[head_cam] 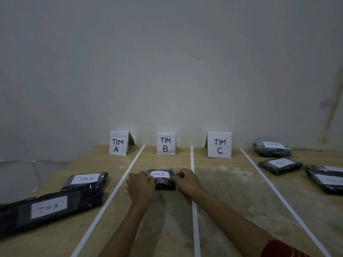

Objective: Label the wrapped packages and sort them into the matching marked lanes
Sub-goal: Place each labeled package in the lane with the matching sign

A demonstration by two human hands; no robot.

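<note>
Since the wrap is glossy black film, expect the B pack [164, 182] to be slick. It looks small, light and a bit squashy. Take it by the two side edges, not by the paper label [161, 174], which could peel or smudge.

Left to right on the table [232, 197]:

- Lane A [104, 164]: sign A [118, 143] stands at the back. The long pack [50, 210] is in front and the short pack [85, 179] sits just behind, touching or overlapping it. Both are marked "Tim A". The long one probably sags, so I'd lift it with two hands.
- Lane B [163, 219]: sign B [165, 143] stands at the back. The B pack is mid-lane between the tapes [193, 160], label up, reading "Tim B".
  - The left hand [141, 186] has its fingers curled round the pack's left edge.
  - The right hand [186, 179] pinches the right edge near the top corner.
  - I can't tell whether the pack rests on the table or is just off it.
  - The label matches the sign, so this looks like the set-down step.
- Lane C [222, 182]: sign C [219, 145] stands at the back. I see no pack in this lane.
- Past the last tape: a pile [280, 165] of at least three packs, white labels up, text too blurred to read. The far-right one runs off frame and may be two stacked. I'd judge these unsorted.

Main risk is the film slipping under a light pinch, so squeeze the body rather than loose wrap.
</note>
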